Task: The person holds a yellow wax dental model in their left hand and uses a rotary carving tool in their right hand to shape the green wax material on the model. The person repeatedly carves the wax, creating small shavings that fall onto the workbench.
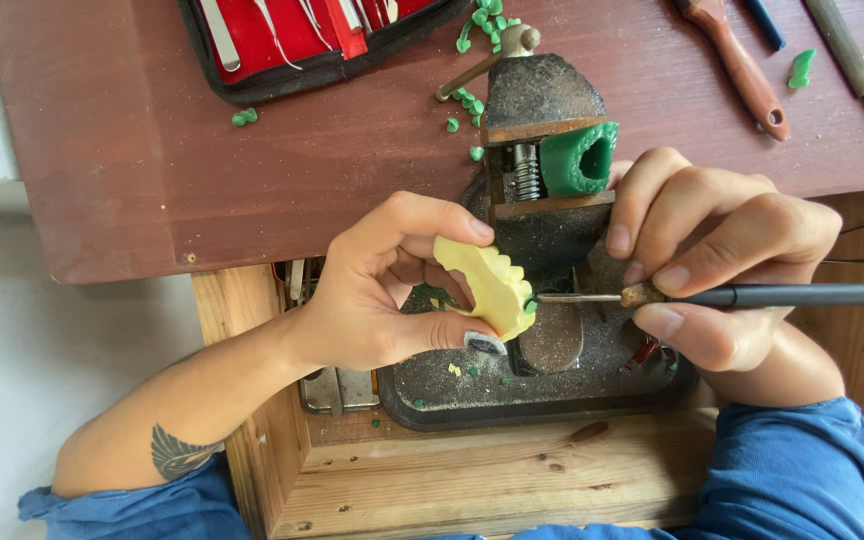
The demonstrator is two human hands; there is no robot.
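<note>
Left hand (382, 290) pinches yellow wax piece (492, 285) mid-frame, braced against small bench vise (544, 110). Right hand (722, 270) grips carving tool (752, 295), tip apparently touching wax edge. A slip could gouge the wax or jab the thumb.

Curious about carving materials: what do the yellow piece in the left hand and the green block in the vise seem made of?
Yellow piece: likely wax or soft resin, matte, with carved scalloped ridges. Green block: probably carving wax, smooth and slightly glossy; matching green shavings lie about.
</note>
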